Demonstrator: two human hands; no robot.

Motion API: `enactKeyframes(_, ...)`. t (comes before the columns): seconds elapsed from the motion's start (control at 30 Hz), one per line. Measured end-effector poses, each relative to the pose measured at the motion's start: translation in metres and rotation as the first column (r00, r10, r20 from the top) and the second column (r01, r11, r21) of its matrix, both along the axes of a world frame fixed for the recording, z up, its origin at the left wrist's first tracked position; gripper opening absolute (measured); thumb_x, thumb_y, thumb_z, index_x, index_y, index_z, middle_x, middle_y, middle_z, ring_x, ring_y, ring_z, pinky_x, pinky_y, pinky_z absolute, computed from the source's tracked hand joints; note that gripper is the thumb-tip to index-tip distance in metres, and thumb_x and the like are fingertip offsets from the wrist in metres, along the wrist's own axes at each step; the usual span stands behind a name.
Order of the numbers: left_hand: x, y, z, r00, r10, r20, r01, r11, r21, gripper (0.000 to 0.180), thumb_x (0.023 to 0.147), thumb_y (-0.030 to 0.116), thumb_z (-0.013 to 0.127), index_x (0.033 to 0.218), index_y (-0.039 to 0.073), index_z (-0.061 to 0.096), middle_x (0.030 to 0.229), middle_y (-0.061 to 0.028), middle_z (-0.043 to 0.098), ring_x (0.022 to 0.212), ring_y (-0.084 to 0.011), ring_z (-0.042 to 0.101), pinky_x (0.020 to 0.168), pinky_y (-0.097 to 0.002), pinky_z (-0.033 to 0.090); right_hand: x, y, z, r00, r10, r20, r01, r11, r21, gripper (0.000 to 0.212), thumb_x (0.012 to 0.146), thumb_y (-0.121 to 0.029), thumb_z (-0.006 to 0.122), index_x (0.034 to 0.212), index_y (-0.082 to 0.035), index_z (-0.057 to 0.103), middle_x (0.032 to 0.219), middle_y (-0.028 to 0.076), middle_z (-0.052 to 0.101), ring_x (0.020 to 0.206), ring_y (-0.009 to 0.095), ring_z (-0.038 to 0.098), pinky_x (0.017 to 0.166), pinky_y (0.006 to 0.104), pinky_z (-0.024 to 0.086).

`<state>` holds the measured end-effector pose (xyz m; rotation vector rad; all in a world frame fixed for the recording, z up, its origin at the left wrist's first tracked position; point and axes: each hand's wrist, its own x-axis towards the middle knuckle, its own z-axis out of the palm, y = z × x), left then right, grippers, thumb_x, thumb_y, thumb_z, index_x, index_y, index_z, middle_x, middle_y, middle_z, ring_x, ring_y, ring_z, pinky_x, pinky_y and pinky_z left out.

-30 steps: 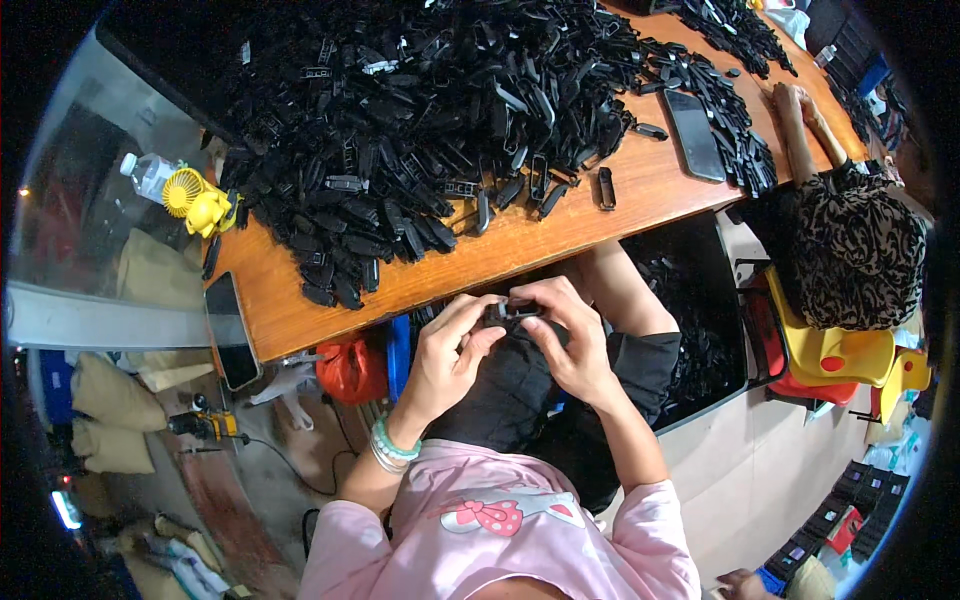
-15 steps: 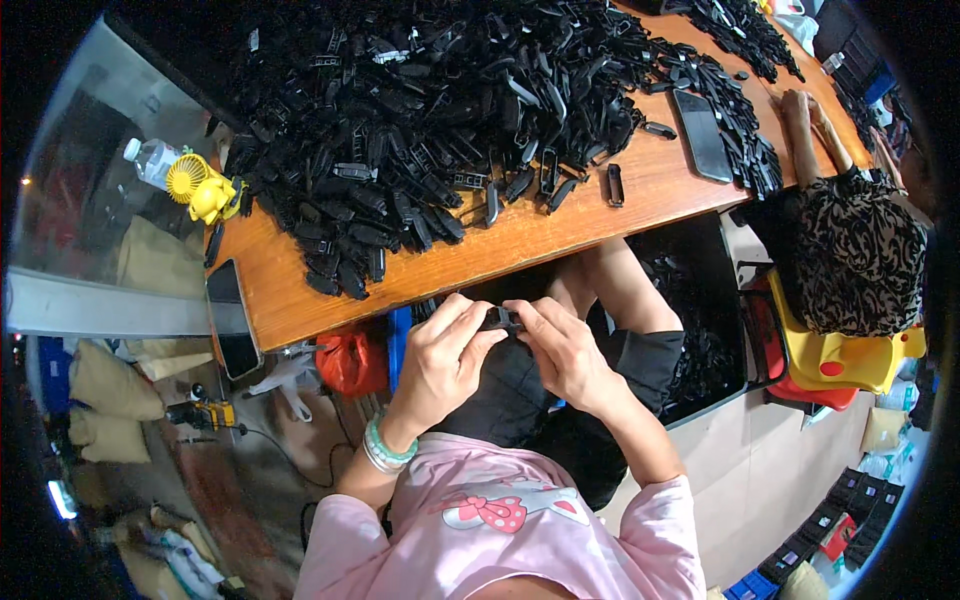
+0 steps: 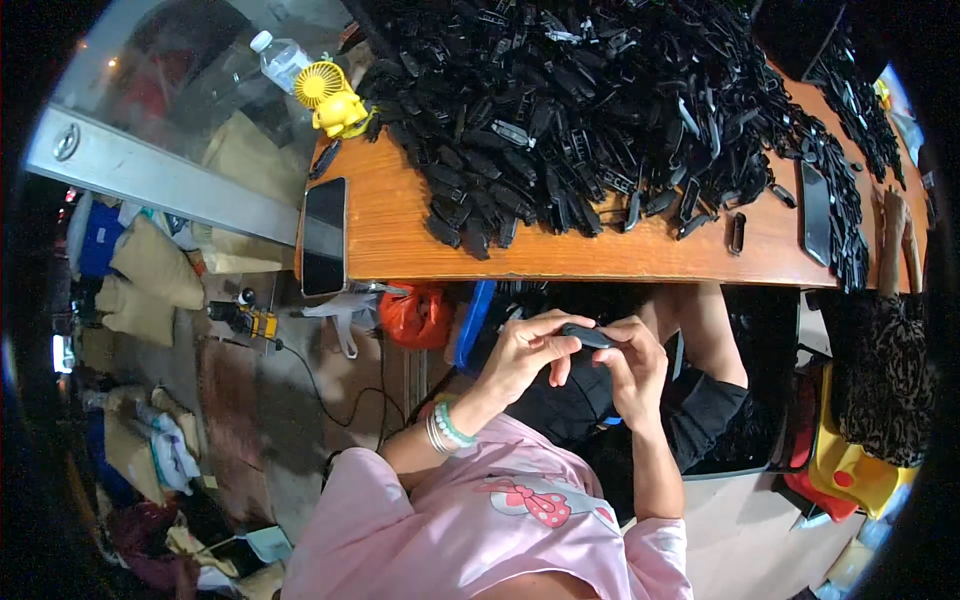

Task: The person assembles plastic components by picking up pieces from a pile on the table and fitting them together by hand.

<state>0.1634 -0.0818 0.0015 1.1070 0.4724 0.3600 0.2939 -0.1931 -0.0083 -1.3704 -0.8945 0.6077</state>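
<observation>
Over my lap, just below the table's front edge, both hands meet at a small black plastic shell [image 3: 588, 336], long and oval with a smooth upper face. My left hand [image 3: 525, 352] pinches one end between thumb and fingers. My right hand [image 3: 636, 368] grips the other end, thumb beneath and fingers bent over it. The shell's underside is hidden. Beyond them, a big heap of similar black plastic parts [image 3: 560, 130] covers much of the wooden table [image 3: 600, 264].
A phone [image 3: 324, 238] lies by the table's left corner, near a yellow fan [image 3: 332, 100] and a bottle [image 3: 283, 62]. Another phone [image 3: 815, 212] is at right, near a co-worker's arm [image 3: 892, 240]. Below hang a red bag [image 3: 415, 318] and a blue bin edge [image 3: 474, 325].
The whole view has turned, so the table edge now looks level. Between my fingers the black shell has been turned and shows its smooth face; both hands still hold it.
</observation>
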Motion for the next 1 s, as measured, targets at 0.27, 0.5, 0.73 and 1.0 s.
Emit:
enactKeyframes(0.27,-0.136,0.054,-0.2,0.603,0.671,-0.432,-0.656,0.725,0.211,0.047,0.088,0.006,0.049,0.134,0.006,0.039,0.081,-0.0104,0.064,0.051,-0.0134,0.058,0.041,-0.0245,0.046,0.011,-0.015,-0.041,0.995,0.05,0.087,-0.014,0.927,-0.375,0.01,0.082,0.005,0.06,0.091,0.006,0.062,0.079,0.011,0.058,0.065,0.016,0.06,0.06,0.0271,0.048)
enactKeyframes(0.5,-0.329,0.177,-0.307,0.295,0.617,-0.73,-0.753,0.62,0.22,0.014,0.083,0.011,0.058,0.091,0.001,0.063,0.065,-0.0133,0.062,0.045,-0.0191,0.057,0.037,-0.0302,0.045,0.015,-0.009,-0.035,0.992,0.123,0.036,-0.103,0.932,-0.347,0.01,0.085,0.0,0.058,0.092,0.005,0.064,0.079,0.012,0.06,0.064,0.017,0.06,0.059,0.0283,0.048)
enactKeyframes(0.73,-0.135,0.112,-0.183,0.475,-0.365,-0.801,0.613,0.79,0.003,0.03,0.082,0.019,0.065,0.059,-0.001,0.063,0.049,-0.0096,0.058,0.039,-0.0162,0.056,0.035,-0.0285,0.04,0.053,-0.023,-0.013,0.996,0.088,0.008,-0.081,0.95,-0.302,0.01,0.086,-0.007,0.061,0.086,0.003,0.063,0.072,0.007,0.056,0.065,0.013,0.055,0.057,0.0273,0.045)
enactKeyframes(1.0,0.082,0.014,0.003,0.994,-0.003,0.11,-0.108,0.174,0.979,0.008,0.08,0.0,0.062,0.088,0.0,0.06,0.085,-0.0142,0.062,0.071,-0.031,0.062,0.062,-0.037,0.051,0.146,0.01,0.011,0.452,-0.434,0.78,0.676,0.737,0.018,0.007,0.082,-0.006,0.059,0.089,-0.003,0.058,0.092,0.013,0.057,0.083,0.034,0.058,0.074,0.0406,0.048)
